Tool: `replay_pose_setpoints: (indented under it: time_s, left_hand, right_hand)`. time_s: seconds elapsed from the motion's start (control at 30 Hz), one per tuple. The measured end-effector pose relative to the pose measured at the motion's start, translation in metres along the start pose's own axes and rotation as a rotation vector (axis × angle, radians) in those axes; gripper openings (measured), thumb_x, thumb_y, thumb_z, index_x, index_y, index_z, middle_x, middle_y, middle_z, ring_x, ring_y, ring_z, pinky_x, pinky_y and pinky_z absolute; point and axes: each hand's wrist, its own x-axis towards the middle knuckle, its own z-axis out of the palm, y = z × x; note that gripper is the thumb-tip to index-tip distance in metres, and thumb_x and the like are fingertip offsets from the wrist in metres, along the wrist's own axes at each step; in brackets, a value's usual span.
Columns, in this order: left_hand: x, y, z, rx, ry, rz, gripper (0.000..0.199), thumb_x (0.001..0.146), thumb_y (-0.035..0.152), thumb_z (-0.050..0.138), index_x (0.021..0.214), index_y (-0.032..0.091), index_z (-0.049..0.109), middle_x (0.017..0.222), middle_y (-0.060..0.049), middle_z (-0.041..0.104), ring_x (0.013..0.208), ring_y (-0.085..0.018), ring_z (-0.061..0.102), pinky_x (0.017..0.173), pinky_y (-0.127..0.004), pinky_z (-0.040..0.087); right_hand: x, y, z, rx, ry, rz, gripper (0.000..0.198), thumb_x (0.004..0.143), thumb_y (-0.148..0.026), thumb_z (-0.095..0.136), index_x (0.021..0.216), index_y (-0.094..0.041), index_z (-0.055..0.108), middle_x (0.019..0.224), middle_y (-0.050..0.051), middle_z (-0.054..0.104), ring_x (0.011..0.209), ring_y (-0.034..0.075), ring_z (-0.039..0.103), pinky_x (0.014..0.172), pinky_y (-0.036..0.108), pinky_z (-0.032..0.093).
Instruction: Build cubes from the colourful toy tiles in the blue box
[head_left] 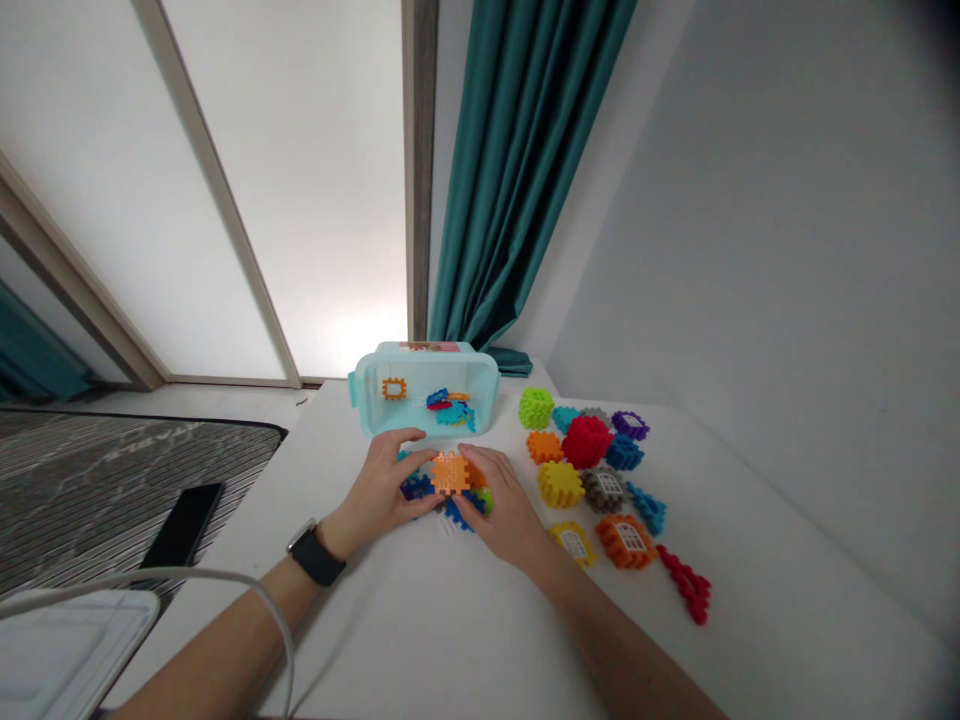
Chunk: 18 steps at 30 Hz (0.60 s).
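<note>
An orange notched building tile [451,473] is held up between my two hands, its square face towards me. My left hand [384,484] grips its left side with thumb and fingers, a dark watch on the wrist. From the other side my right hand [504,508] pinches its right edge. Beneath and behind the tile lie blue pieces [459,516], with bits of green and teal partly hidden by my fingers. Whether the orange tile is joined to other pieces behind it, I cannot tell.
Behind my hands stands a light-blue plastic bin [360,400] with several pieces inside. To the right sit stacked tiles and blocks, among them a red block [586,441] and a red strip [685,585]. A white cable [225,573] arches across the lower left.
</note>
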Motion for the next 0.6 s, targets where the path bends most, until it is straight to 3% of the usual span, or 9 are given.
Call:
replay_pose_setpoints:
  time_s: [0.43,0.6]
  left_hand:
    - [-0.0006,-0.0017,-0.0007,0.015,-0.038,0.020,0.045,0.086,0.038,0.071,0.126,0.022,0.059,0.128,-0.014,0.053,0.118,-0.030,0.052,0.099,-0.048,0.046]
    - [0.0007,-0.0033,-0.0023,0.025,-0.059,0.048,0.044,0.086,0.037,0.070,0.126,0.022,0.059,0.124,-0.013,0.057,0.114,-0.029,0.054,0.097,-0.047,0.047]
  right_hand:
    - [-0.0001,0.0003,-0.0033,-0.019,-0.033,-0.039,0.059,0.090,-0.020,0.060,0.145,-0.025,0.040,0.133,0.012,0.059,0.125,0.028,0.054,0.106,0.050,0.049]
    - [-0.0005,0.0052,-0.0063,-0.066,-0.092,-0.078,0.050,0.092,-0.021,0.058,0.141,-0.024,0.045,0.132,0.012,0.060,0.123,0.027,0.056,0.104,0.049,0.050]
